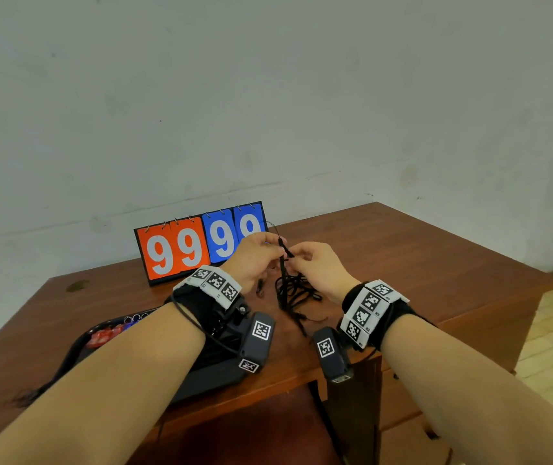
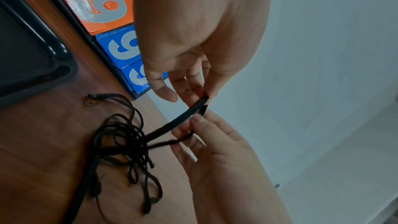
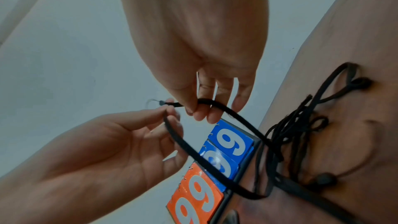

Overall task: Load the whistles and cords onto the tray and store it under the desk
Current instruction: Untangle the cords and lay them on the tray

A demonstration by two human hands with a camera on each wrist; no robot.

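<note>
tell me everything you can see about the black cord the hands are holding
The black cord is a thin, soft-looking woven strand, matte and limp. Its upper end is lifted above the desk, pinched between the left hand and the right hand, and folded over at the grip. A small dark tip with a thin wire loop sticks out past the fingers. From there it runs down into a tangled heap of cords lying on the wood.

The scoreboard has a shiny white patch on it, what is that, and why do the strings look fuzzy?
Left wrist view: the patch is glare from light on the scoreboard's glossy orange card. Right wrist view: a smaller glare spot sits on a blue card, and the cords on the desk look soft and blurry. Head view: the desk edges look bent by the wide lens.
</note>
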